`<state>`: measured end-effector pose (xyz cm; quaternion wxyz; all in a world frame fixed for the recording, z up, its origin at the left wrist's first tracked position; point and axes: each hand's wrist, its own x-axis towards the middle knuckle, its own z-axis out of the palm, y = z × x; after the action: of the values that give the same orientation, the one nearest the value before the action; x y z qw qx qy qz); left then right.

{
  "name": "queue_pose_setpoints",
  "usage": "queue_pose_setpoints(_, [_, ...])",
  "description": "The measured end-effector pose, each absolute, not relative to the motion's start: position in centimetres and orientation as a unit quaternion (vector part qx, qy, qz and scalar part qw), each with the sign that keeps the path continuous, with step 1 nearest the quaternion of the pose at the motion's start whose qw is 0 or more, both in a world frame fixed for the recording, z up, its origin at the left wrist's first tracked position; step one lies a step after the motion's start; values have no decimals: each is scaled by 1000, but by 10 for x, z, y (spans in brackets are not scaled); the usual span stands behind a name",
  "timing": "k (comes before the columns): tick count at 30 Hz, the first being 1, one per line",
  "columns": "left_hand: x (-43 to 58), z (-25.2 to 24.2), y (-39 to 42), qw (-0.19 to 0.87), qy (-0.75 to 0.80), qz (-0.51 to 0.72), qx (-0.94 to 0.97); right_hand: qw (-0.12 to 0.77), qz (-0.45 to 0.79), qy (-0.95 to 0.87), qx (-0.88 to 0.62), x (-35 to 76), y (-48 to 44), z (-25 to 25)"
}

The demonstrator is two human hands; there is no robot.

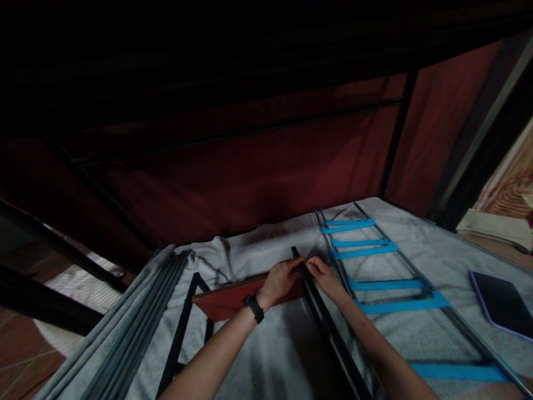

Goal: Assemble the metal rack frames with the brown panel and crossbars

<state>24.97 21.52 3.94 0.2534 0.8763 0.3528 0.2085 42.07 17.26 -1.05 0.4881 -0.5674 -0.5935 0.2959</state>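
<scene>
A black metal frame stands upright on the grey cloth, with a reddish-brown board fixed between its two sides. From the left, my left hand has its fingers closed at the upper part of the frame's right-hand bar; a black watch is on that wrist. My right hand meets the same bar from the other side, its thumb and fingers pinched together. Whatever is between the fingertips of either hand is too small and dark to make out.
Right of the frame lie metal rods joined by blue straps. A phone rests at the far right. Several grey tubes lie along the left edge of the grey cloth. Behind rises a dark red panel with black bars.
</scene>
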Motion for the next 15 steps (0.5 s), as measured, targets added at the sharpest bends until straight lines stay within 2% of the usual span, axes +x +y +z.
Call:
queue_pose_setpoints(8, [250, 41, 214, 250, 354, 207, 877, 392, 214, -644, -621, 420, 171, -5])
queue_pose_setpoints(15, [249, 41, 213, 255, 356, 210, 874, 428, 233, -627, -608, 419, 171, -14])
